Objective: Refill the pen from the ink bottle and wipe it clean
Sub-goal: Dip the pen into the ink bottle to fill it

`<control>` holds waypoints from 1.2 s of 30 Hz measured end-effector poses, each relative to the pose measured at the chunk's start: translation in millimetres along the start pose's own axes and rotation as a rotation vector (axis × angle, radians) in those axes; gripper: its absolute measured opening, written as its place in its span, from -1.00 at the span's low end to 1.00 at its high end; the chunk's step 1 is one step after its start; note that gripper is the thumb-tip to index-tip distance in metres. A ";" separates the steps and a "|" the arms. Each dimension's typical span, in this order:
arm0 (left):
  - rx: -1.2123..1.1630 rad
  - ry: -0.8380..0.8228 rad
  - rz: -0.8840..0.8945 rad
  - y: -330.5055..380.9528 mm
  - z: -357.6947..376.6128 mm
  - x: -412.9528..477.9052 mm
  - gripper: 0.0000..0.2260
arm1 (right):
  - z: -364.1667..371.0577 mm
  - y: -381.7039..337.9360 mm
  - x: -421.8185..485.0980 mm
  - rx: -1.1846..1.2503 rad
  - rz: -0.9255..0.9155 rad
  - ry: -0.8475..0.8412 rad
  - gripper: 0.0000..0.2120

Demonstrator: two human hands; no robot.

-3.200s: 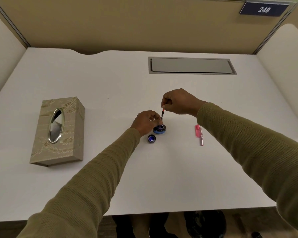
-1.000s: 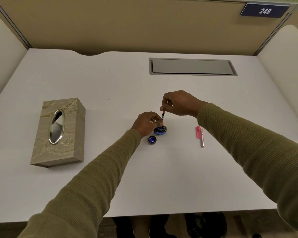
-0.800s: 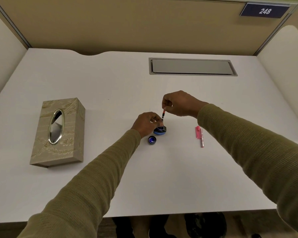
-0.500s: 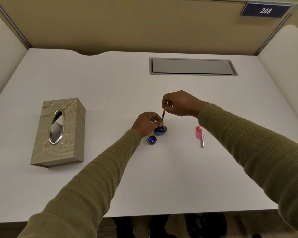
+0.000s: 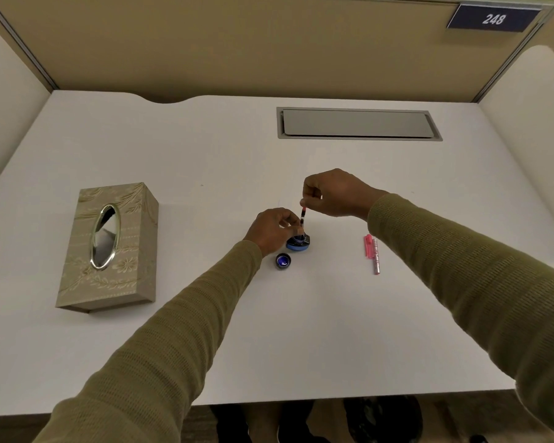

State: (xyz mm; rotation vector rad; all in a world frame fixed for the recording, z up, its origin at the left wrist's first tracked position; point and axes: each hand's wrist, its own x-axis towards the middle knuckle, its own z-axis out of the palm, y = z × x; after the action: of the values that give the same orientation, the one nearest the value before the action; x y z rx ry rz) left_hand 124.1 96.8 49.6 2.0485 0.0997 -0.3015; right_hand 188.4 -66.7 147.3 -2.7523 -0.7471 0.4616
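Note:
A small ink bottle (image 5: 298, 244) with a blue base stands uncapped in the middle of the white table (image 5: 205, 155). My left hand (image 5: 271, 231) grips the bottle from its left side. My right hand (image 5: 333, 193) pinches the top of a thin pen insert (image 5: 302, 214), red above and dark below, held upright with its lower end in the bottle's mouth. The bottle's round cap (image 5: 283, 261) lies upside down just in front of the bottle. Two pink pen parts (image 5: 373, 252) lie side by side to the right.
A beige tissue box (image 5: 109, 244) with an oval metal-rimmed opening sits at the left. A grey cable hatch (image 5: 359, 123) is set into the table's far side. Partition walls close in the desk at the back and both sides.
My right hand's fingers shift slightly at the top of the pen insert; the insert stays in the bottle's mouth. My left hand and the bottle have not moved.

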 end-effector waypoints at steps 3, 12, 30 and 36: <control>0.002 0.004 -0.011 -0.6 0.1 1.2 -0.87 | 0.9 -0.3 -0.4 0.012 -0.014 -0.012 -0.91; -0.006 0.005 0.012 -0.5 0.4 0.7 -0.85 | -0.5 -1.6 0.7 -0.003 -0.014 -0.007 -0.90; -0.032 0.015 0.023 0.3 -1.4 4.2 -0.86 | -8.2 -4.8 0.0 0.005 0.016 0.004 -0.89; -0.044 0.022 0.051 5.9 -5.8 4.6 -0.87 | -12.3 -6.9 -3.9 -0.001 -0.018 0.044 -0.91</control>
State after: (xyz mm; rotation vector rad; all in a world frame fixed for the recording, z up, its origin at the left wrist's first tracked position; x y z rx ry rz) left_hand 130.6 98.7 56.0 2.0077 0.0669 -0.2437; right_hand 186.6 -64.9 161.7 -2.7449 -0.7614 0.3950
